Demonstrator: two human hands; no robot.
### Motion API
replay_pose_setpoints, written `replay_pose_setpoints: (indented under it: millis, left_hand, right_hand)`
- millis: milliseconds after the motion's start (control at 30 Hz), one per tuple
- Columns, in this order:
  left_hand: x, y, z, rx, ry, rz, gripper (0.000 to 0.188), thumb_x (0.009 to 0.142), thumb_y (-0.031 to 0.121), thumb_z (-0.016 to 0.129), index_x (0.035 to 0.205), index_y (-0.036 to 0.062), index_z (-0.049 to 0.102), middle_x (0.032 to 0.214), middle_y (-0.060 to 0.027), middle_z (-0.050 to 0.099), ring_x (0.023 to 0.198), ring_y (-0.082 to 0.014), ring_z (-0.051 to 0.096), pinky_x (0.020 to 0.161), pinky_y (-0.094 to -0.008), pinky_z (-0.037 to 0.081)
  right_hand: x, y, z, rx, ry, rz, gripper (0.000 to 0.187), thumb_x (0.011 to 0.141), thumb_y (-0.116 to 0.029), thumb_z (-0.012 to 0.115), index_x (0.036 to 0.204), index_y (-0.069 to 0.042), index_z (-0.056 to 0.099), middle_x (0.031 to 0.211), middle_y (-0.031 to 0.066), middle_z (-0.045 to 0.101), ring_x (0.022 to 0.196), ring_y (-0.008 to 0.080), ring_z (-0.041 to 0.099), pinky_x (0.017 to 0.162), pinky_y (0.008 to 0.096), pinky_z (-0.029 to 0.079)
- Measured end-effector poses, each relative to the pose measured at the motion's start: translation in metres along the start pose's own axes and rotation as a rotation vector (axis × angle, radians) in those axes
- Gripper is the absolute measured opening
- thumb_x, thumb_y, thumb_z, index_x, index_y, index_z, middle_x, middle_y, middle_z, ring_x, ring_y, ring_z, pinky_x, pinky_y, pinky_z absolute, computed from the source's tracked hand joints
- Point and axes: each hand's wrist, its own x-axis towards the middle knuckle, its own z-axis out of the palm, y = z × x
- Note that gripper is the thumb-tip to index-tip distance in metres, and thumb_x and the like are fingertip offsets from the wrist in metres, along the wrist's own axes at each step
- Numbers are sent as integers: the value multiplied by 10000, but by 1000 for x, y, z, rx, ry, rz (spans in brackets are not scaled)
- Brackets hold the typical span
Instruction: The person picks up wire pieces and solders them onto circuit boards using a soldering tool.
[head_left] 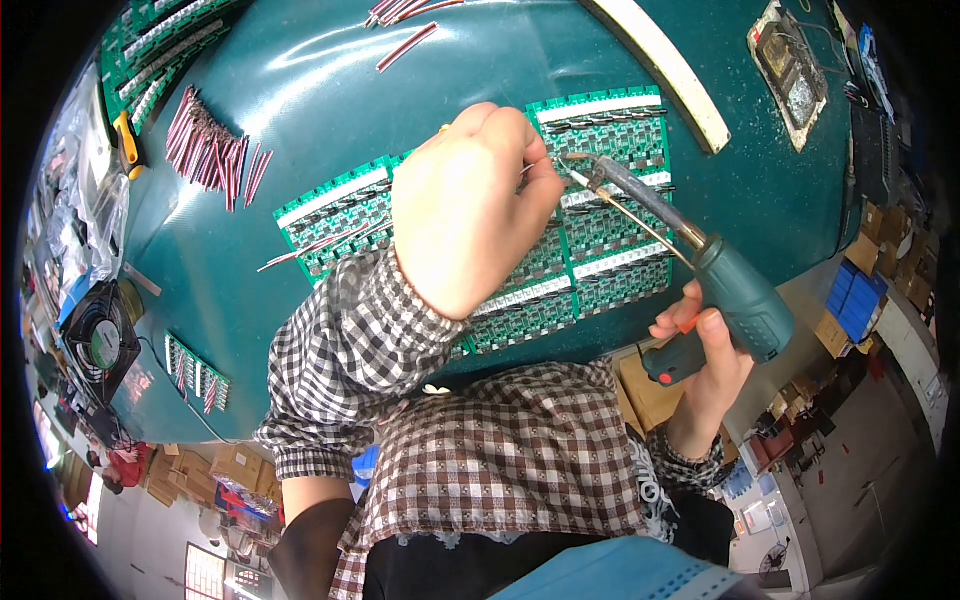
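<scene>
The right hand [705,350] has its grip clenched round the teal handle of a soldering iron [690,260], the metal tip reaching up and left to the green circuit boards [600,190] — it meets them just beside the left hand's fingertips [545,170]. The left hand [465,210] is curled knuckles-up over those boards, its grip pinched shut on something too small to make out. The boards lie as a panel in the middle of the dark green tabletop [300,80], running toward its near edge. A bundle of red and white wire pieces [210,150] sits toward the tabletop's left edge, more boards [160,45] at the far left corner, a small fan [100,340] off the left edge — checked sleeves cover both forearms
</scene>
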Motion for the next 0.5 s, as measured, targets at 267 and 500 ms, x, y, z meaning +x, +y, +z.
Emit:
replay_pose_setpoints:
  millis: [267,500]
  left_hand:
    - [-1,1,-1,19,-3,3,100,681,72,645,718,54,554,633,-53,498,501,-180,492,483,-292,409]
    - [0,1,-1,18,-11,2,97,674,69,642,716,56,555,635,-53,499,502,-182,493,481,-292,408]
  right_hand:
    - [-1,0,-3,-113,-80,0,385,815,-231,620,1025,79,527,737,99,561,660,195,595,565,305,549]
    - [-1,-1,-1,-113,-74,0,382,816,-232,622,1021,78,530,728,97,559,656,196,592,558,306,543]
